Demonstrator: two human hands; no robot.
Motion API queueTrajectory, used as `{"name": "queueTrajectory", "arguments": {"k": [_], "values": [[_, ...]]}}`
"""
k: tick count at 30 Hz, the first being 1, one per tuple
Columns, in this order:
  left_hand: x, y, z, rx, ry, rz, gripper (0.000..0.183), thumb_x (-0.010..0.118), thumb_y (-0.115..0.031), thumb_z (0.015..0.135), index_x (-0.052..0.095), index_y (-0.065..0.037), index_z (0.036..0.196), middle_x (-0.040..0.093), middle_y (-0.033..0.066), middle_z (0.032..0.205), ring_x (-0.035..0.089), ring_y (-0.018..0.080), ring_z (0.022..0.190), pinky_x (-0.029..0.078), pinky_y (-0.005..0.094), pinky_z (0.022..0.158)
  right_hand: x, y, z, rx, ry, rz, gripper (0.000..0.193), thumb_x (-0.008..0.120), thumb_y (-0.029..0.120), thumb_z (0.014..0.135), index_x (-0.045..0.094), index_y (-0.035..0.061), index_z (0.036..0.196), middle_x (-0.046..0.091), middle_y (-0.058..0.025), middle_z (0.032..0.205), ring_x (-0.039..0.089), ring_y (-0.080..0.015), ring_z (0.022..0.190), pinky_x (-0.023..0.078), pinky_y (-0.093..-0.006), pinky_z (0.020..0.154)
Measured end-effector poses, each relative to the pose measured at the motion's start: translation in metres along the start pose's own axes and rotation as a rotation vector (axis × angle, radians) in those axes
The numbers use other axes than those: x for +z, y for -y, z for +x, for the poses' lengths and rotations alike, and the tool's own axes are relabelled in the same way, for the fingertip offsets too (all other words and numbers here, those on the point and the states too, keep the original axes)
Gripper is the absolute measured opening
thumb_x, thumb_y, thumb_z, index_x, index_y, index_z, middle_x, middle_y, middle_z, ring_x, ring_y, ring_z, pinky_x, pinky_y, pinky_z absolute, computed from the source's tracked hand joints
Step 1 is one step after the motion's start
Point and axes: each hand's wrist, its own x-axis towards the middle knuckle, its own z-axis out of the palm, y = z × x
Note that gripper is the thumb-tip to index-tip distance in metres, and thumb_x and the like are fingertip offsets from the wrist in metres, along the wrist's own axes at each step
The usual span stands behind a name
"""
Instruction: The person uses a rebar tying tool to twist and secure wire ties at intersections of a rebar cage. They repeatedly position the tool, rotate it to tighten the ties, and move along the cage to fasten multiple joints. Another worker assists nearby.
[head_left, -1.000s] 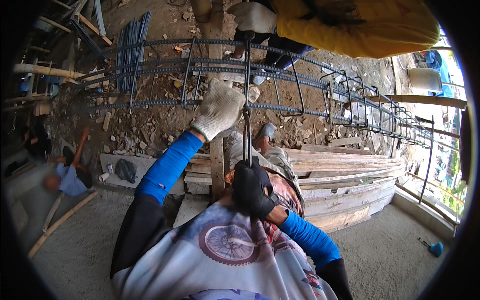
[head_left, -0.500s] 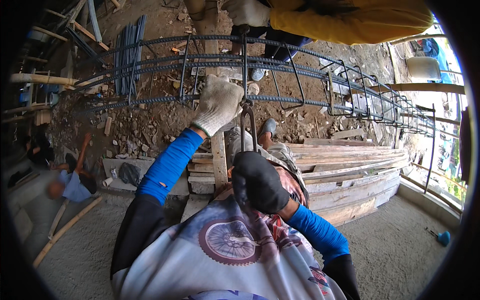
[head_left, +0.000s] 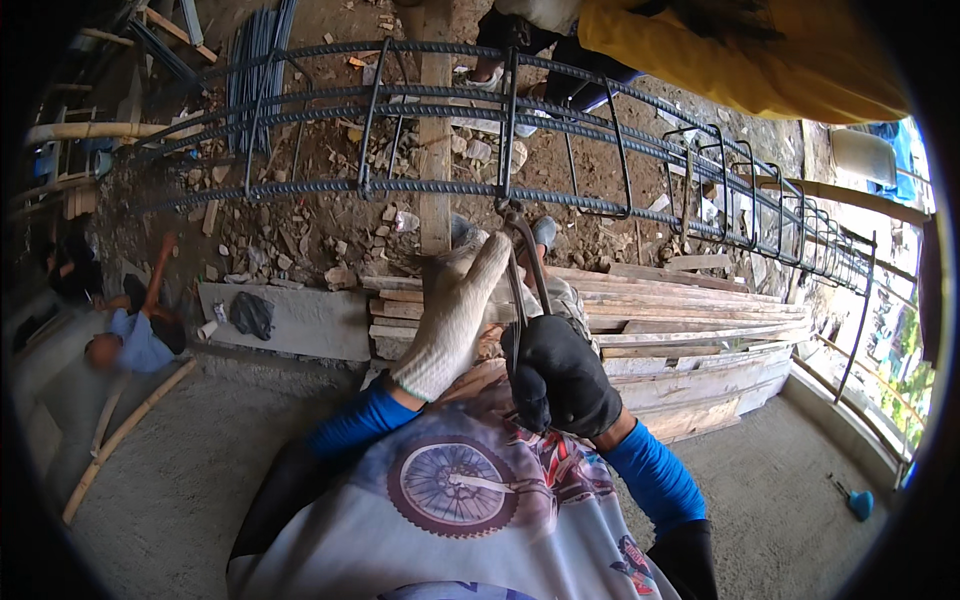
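Note:
My right hand (head_left: 568, 375), in a black glove, is closed around the handles of a pair of long steel pincers (head_left: 538, 275). Their jaws meet the bottom bar of a rebar cage (head_left: 420, 188), right by an upright stirrup. My left hand (head_left: 460, 315), in a white knitted glove, reaches up beside the pincers. It looks open, its fingers stretched out close to the tool's left handle; the fingertips are partly hidden. Across the cage, a co-worker in yellow has a gloved hand (head_left: 540, 14) at the top bar near that same stirrup.
Stacked planks (head_left: 690, 365) lie between me and the cage, with rubble-strewn soil beyond. A bundle of thin rods (head_left: 250, 75) lies at the far left. Another person (head_left: 140, 340) is on the left, near a pole (head_left: 130, 440). A blue-handled tool (head_left: 858, 503) rests on the concrete at right.
My left hand has left the bottom bar and come down beside the pincers. The pincers tilt the other way, and my right hand has shifted slightly right. The cage appears higher in view.

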Motion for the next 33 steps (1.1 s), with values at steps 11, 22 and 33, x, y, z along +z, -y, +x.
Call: {"name": "queueTrajectory", "arguments": {"k": [11, 22, 33], "values": [[0.048, 0.014, 0.046, -0.358, -0.05, -0.525, 0.028, 0.062, -0.029, 0.109, 0.069, -0.003, 0.117, 0.062, 0.0008, 0.069, 0.053, 0.0133, 0.046, 0.044, 0.0301, 0.041, -0.017, -0.004, -0.004, -0.022, 0.035, -0.024, 0.014, 0.062, 0.012, 0.105, 0.065, 0.0023, 0.113, 0.065, -0.0044, 0.086, 0.067, -0.0183, 0.079, 0.056, -0.0328, 0.079], [0.073, 0.029, 0.052, -0.219, -0.285, -0.395, 0.029, 0.064, -0.036, 0.107, 0.067, -0.008, 0.102, 0.058, -0.0005, 0.064, 0.05, 0.0121, 0.047, 0.038, 0.0302, 0.043, 0.014, -0.004, -0.027, 0.173, -0.387, -0.866, 0.065, 0.075, 0.02, 0.091, 0.052, -0.0087, 0.144, 0.067, -0.0307, 0.125, 0.067, -0.0456, 0.115, 0.054, -0.051, 0.1], [0.043, 0.011, 0.023, -0.034, -0.061, 0.087, 0.041, 0.067, -0.044, 0.104, 0.068, -0.003, 0.107, 0.068, 0.0048, 0.086, 0.068, 0.0119, 0.076, 0.054, 0.0272, 0.06, -0.013, 0.017, -0.012, 0.556, -0.265, 0.047, 0.025, 0.065, 0.022, 0.106, 0.065, 0.0, 0.118, 0.066, -0.0017, 0.083, 0.065, -0.0095, 0.066, 0.054, -0.0274, 0.059]]}}
